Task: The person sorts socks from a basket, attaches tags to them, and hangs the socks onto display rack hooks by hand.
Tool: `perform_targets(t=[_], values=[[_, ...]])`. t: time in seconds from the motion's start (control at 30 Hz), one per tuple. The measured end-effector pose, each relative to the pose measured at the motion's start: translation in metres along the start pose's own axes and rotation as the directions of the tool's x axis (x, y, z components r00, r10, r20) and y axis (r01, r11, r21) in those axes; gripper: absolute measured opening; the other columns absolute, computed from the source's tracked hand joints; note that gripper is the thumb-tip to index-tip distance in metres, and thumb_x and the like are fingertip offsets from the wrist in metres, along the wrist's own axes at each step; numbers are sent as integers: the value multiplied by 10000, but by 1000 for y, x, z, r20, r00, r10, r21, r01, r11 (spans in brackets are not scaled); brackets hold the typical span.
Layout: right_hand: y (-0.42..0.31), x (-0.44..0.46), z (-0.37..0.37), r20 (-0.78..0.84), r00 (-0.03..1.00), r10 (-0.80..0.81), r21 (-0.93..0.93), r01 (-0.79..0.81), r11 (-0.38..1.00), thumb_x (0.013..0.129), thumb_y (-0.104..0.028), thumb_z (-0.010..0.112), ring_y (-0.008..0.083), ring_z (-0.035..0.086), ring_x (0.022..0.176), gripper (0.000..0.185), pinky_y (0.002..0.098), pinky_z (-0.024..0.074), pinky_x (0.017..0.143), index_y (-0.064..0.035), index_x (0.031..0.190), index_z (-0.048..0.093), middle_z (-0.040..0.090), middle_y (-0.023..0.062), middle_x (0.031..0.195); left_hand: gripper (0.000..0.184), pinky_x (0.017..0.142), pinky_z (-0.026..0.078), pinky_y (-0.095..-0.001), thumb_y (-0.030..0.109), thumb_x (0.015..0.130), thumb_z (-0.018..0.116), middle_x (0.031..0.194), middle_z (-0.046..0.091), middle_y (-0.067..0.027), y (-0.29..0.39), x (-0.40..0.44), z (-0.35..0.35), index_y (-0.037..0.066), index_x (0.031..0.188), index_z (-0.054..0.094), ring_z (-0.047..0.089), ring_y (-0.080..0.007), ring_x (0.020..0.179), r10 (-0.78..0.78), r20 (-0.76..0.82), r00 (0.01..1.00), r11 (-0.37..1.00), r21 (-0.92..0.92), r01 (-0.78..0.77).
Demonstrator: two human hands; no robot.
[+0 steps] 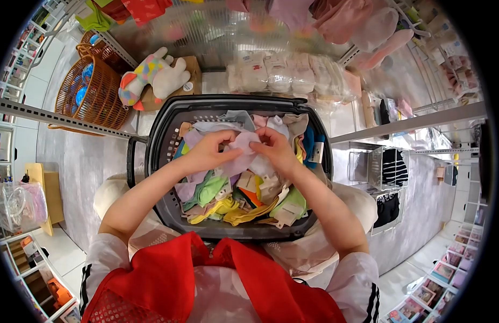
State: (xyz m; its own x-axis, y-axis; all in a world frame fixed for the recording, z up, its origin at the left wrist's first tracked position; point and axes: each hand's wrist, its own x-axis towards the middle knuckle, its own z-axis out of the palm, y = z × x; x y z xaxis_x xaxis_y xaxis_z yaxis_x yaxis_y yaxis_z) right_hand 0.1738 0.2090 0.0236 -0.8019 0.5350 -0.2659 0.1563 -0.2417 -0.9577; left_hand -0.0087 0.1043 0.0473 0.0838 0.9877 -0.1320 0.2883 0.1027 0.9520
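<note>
My left hand [214, 148] and my right hand [273, 151] are raised over a dark grey plastic basket [152, 156]. Between them is a pale pink sock [243, 143], pinched by the thumb and fingers of each hand. Its lower part merges with the heap beneath, so its full shape is hard to make out. The basket holds a jumble of coloured socks [211, 188], in green, yellow, lilac and grey, many with paper labels. A white label [286, 216] lies near the front right of the heap. The basket's black handle [132, 161] sticks out at the left.
Beyond the basket stand clear-wrapped white packs [281, 72] and a plush toy [152, 78] on a cardboard box. A wicker basket [90, 91] with blue balls is at the left. Metal shelf rails [411, 123] run along both sides. Wire baskets [386, 167] with dark cloth stand right.
</note>
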Motion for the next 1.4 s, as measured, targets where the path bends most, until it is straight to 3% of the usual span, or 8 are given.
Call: perform_targets(t=[0.07, 0.2, 0.27, 0.33, 0.47, 0.7, 1.03, 1.4], values=[[4, 2, -2, -128, 988, -87, 5, 88, 996, 759, -35, 590, 77, 510, 788, 190, 218, 416, 692, -29, 927, 502, 541, 13, 859, 139, 645, 405, -218, 134, 812, 575, 788, 508, -19, -1, 1, 4, 18, 868, 523, 497, -84, 718, 23, -83, 996, 984, 178, -8], [-11, 0, 6, -384, 851, -359, 40, 404, 914, 712, 58, 565, 104, 504, 846, 239, 208, 402, 706, -57, 893, 463, 540, 31, 903, 234, 708, 434, -256, 236, 864, 511, 930, 558, -64, -17, 0, 12, 34, 981, 528, 554, -138, 814, -206, -163, 965, 978, -63, 198], [-22, -12, 10, -191, 780, -596, -316, 526, 790, 668, 90, 540, 175, 520, 851, 277, 246, 415, 725, -56, 885, 451, 539, 72, 915, 342, 765, 435, -284, 339, 881, 453, 1051, 551, -95, -21, 0, 12, 66, 1081, 505, 559, -175, 902, -355, 55, 933, 816, -470, 338], [-22, -22, 16, 68, 710, -701, -500, 632, 592, 629, 102, 527, 240, 527, 858, 301, 295, 422, 750, -55, 874, 451, 537, 102, 923, 469, 848, 425, -317, 449, 896, 367, 1161, 515, -108, -4, -1, 14, 103, 1203, 443, 535, -206, 1023, -282, 409, 868, 276, -832, 482], [-15, -33, 29, 415, 589, -694, -556, 768, 319, 577, 39, 555, 287, 510, 894, 294, 390, 400, 831, -55, 848, 490, 530, 92, 939, 515, 969, 351, -369, 452, 901, 334, 1213, 475, -100, 8, 0, 15, 73, 1248, 381, 457, -226, 1125, -281, 255, 925, 97, -952, 291], [-15, -34, 27, 393, 624, -675, -696, 682, 224, 579, -27, 575, 252, 497, 929, 240, 434, 361, 906, -68, 812, 536, 523, 54, 920, 349, 947, 371, -358, 225, 900, 427, 1168, 500, -106, -12, 2, 4, 0, 1167, 426, 488, -224, 1078, -366, 11, 931, 163, -984, 76], [-19, -16, 9, 152, 549, -822, -767, 590, 253, 604, 64, 599, 273, 525, 774, 229, 366, 424, 685, -58, 795, 568, 546, 77, 830, 341, 934, 388, -341, 193, 893, 440, 1151, 520, -98, 1, 3, -18, -4, 1170, 419, 505, -204, 1062, -335, -188, 923, 271, -958, -96], [-40, 1, -31, -430, 541, -723, -619, 406, 672, 689, 44, 634, 201, 543, 757, 128, 268, 432, 682, -5, 773, 551, 559, 84, 813, 260, 813, 455, -301, 219, 873, 512, 976, 570, -89, -2, 1, 5, 9, 1026, 510, 556, -164, 932, -328, -85, 941, 565, -816, 123]])
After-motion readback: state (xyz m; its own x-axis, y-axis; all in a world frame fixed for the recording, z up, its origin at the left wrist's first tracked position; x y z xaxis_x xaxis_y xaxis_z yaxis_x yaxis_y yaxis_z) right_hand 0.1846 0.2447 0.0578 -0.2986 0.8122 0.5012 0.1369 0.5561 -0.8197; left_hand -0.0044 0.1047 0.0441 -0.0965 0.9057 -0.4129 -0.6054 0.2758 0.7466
